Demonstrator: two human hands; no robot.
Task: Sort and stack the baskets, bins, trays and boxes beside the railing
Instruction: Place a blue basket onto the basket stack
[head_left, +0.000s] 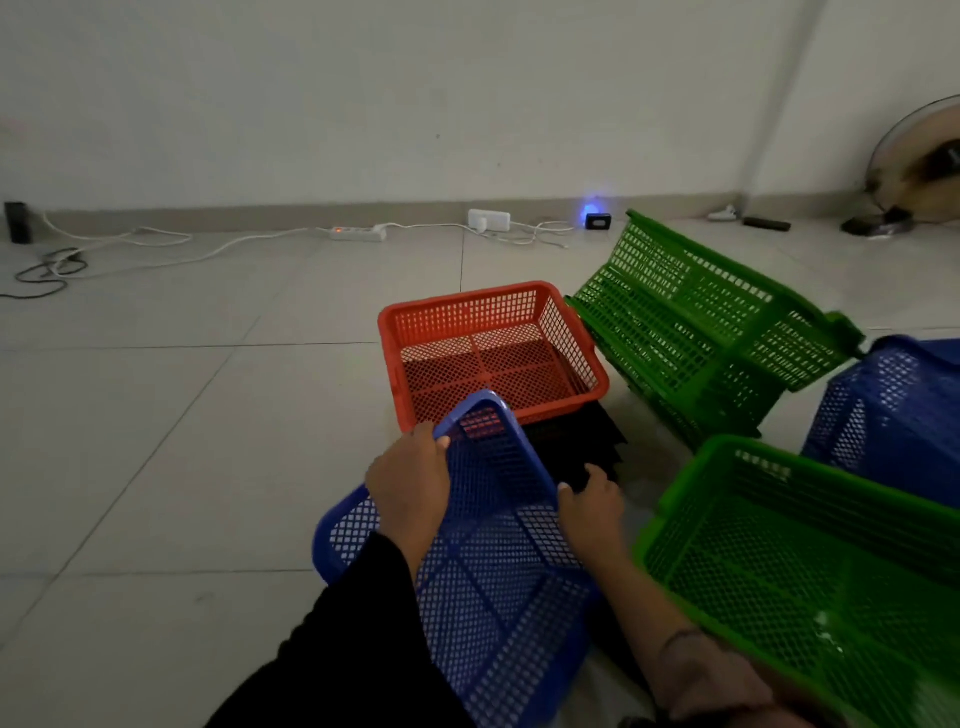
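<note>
Left hand (410, 480) clamped on far rim, right hand (592, 501) gripping right rim of blue basket (488, 561), tilted just before red basket (493, 353). Likely light, stiff mesh plastic, slightly flexible; best held at opposite rims.

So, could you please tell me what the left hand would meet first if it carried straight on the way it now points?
Most likely the red basket. The left hand grips the blue basket at its far rim, pointing forward; the red basket's near wall sits just beyond, though depth is unclear.
</note>
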